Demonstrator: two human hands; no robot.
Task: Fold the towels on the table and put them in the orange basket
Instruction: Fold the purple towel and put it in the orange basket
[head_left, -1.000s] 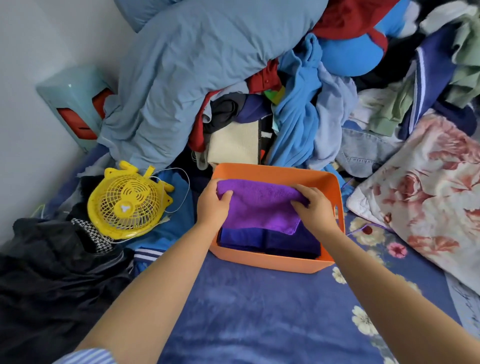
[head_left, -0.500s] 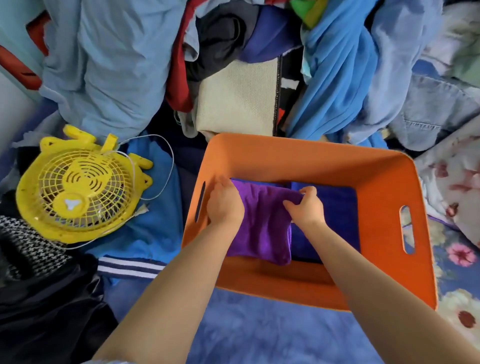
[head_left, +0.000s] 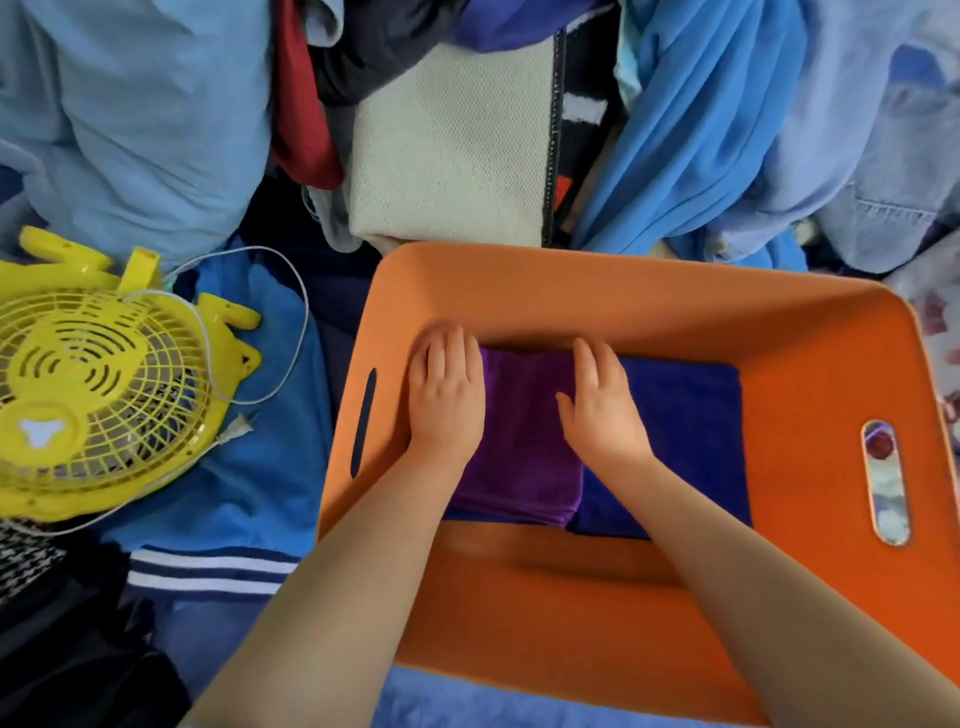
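Note:
A folded purple towel (head_left: 524, 447) lies in the left half of the orange basket (head_left: 649, 301), on top of a dark blue towel (head_left: 691, 431) that fills the basket's floor. My left hand (head_left: 447, 389) rests flat on the purple towel's left edge, close to the basket's left wall. My right hand (head_left: 602, 405) lies flat, fingers together, on the towel's right edge, over the seam with the blue towel. Neither hand grips anything. Both forearms reach in over the basket's near wall.
A yellow fan (head_left: 98, 405) with a white cord lies left of the basket on blue clothing. A tall heap of clothes, with a cream knit piece (head_left: 447, 156) and a bright blue garment (head_left: 696, 114), presses against the basket's far wall. Floral bedding shows at right.
The purple towel went down from above the rim onto the blue towel. Both hands let go of it and now lie flat on it. The view has come closer to the basket.

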